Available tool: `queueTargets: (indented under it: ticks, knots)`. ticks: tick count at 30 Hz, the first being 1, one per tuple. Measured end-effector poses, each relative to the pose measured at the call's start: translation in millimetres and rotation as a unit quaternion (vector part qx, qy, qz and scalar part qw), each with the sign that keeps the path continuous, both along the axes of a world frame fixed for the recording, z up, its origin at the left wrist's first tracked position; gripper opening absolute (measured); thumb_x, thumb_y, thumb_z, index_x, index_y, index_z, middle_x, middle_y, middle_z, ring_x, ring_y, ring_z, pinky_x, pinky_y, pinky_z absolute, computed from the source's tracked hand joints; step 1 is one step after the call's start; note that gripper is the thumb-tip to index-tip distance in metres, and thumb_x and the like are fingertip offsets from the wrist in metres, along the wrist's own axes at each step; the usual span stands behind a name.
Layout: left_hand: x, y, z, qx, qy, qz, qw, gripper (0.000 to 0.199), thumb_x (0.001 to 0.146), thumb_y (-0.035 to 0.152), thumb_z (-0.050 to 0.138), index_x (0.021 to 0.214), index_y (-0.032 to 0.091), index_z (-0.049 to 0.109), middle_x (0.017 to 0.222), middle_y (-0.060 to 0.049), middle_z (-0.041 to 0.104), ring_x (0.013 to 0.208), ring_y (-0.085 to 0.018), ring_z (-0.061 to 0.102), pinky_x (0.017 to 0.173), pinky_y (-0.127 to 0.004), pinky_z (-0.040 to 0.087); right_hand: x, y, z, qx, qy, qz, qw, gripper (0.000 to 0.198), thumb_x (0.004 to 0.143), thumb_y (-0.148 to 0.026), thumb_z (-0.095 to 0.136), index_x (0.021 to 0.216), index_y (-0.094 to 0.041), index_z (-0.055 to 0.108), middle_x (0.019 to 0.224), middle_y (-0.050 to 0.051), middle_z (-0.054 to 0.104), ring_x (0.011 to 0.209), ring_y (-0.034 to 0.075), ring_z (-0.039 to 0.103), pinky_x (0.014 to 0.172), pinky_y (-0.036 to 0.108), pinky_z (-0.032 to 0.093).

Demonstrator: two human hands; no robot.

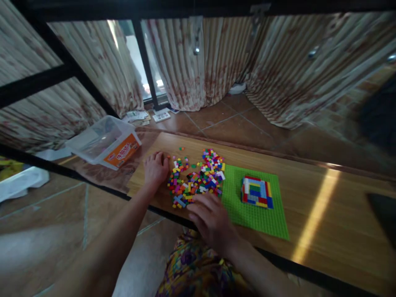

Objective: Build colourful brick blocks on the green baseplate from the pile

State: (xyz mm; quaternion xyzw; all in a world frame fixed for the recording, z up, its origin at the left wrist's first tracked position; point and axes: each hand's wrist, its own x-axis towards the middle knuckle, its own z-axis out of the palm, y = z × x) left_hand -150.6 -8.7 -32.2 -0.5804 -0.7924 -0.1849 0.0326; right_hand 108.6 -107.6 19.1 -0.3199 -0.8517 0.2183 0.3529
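Note:
A loose pile of small multicoloured toy bricks (pixel 201 177) lies on the wooden board. At its left edge my left hand (pixel 156 168) rests on the wood, fingers loosely bent and nothing visible in them. My right hand (pixel 212 218) reaches over the near side of the pile with fingers somewhat apart, fingertips close to some blue bricks (pixel 179 201); whether they touch is unclear. To the right of the pile is a green studded baseplate (pixel 256 225). On it stands a low, square brick structure (pixel 256 192) with red, white, blue and yellow walls around a green and blue centre.
A clear plastic box (pixel 107 140) with an orange label stands left of the board (pixel 309 181). Papers (pixel 137 117) lie on the tiled floor beyond. Long curtains (pixel 185 66) and a dark metal frame (pixel 144 62) rise behind. A dark object (pixel 383 214) sits at the right edge.

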Motion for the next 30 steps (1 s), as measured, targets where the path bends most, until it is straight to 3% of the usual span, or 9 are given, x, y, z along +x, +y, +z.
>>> queueTargets:
  ticks: [3, 7, 16, 24, 27, 30]
  knots:
    - [-0.3, -0.6, -1.9, 0.008, -0.003, -0.002, 1.000, 0.042, 0.094, 0.035, 0.043, 0.126, 0.013, 0.060, 0.133, -0.016, 0.060, 0.123, -0.033, 0.053, 0.105, -0.046, 0.037, -40.3, -7.1, -15.6, -0.001, -0.081, 0.059, 0.995, 0.019, 0.095, -0.020, 0.054, 0.108, -0.021, 0.067, 0.112, 0.010, 0.066, 0.103, 0.024, 0.056, 0.087, 0.039, 0.048]
    - [0.0, -1.1, -1.8, 0.014, -0.008, -0.002, 1.000, 0.040, 0.095, 0.035, 0.045, 0.125, 0.014, 0.061, 0.134, -0.016, 0.060, 0.123, -0.032, 0.053, 0.105, -0.046, 0.036, -67.0, 1.7, -31.6, 0.030, -0.155, 0.048, 0.986, 0.012, 0.094, -0.022, 0.056, 0.099, -0.020, 0.067, 0.105, 0.010, 0.065, 0.096, 0.024, 0.054, 0.080, 0.038, 0.046]
    - [0.5, -1.0, -1.1, 0.010, 0.003, 0.001, 1.000, 0.040, 0.094, 0.033, 0.045, 0.125, 0.015, 0.061, 0.133, -0.013, 0.061, 0.120, -0.033, 0.055, 0.104, -0.046, 0.039, -60.8, 36.0, -40.7, 0.049, -0.190, 0.044, 0.979, 0.015, 0.094, -0.016, 0.056, 0.100, -0.018, 0.069, 0.101, 0.007, 0.067, 0.094, 0.022, 0.052, 0.086, 0.035, 0.044]
    - [-0.6, -0.5, -2.9, 0.015, 0.010, -0.001, 1.000, 0.041, 0.094, 0.034, 0.045, 0.125, 0.014, 0.061, 0.132, -0.014, 0.062, 0.121, -0.033, 0.055, 0.104, -0.047, 0.039, -37.6, 64.9, -33.3, 0.051, -0.133, -0.041, 0.989, 0.027, 0.093, -0.008, 0.049, 0.106, -0.019, 0.071, 0.109, 0.007, 0.069, 0.100, 0.023, 0.055, 0.090, 0.035, 0.046]
    - [-1.2, -0.3, -3.2, 0.016, 0.007, -0.001, 1.000, 0.040, 0.093, 0.034, 0.045, 0.124, 0.014, 0.061, 0.132, -0.014, 0.062, 0.121, -0.033, 0.055, 0.103, -0.047, 0.040, -16.7, 74.1, -26.0, 0.034, -0.092, -0.131, 0.987, 0.030, 0.095, -0.010, 0.045, 0.106, -0.019, 0.071, 0.110, 0.008, 0.068, 0.102, 0.022, 0.056, 0.093, 0.034, 0.045]
    - [-1.6, 0.1, -3.9, 0.018, 0.004, 0.000, 1.000, 0.039, 0.093, 0.034, 0.046, 0.124, 0.015, 0.061, 0.132, -0.013, 0.061, 0.121, -0.033, 0.055, 0.103, -0.048, 0.039, 4.7, 82.8, -20.4, -0.007, -0.125, -0.248, 0.961, 0.027, 0.094, -0.015, 0.047, 0.107, -0.016, 0.070, 0.108, 0.012, 0.068, 0.099, 0.025, 0.057, 0.093, 0.039, 0.044]
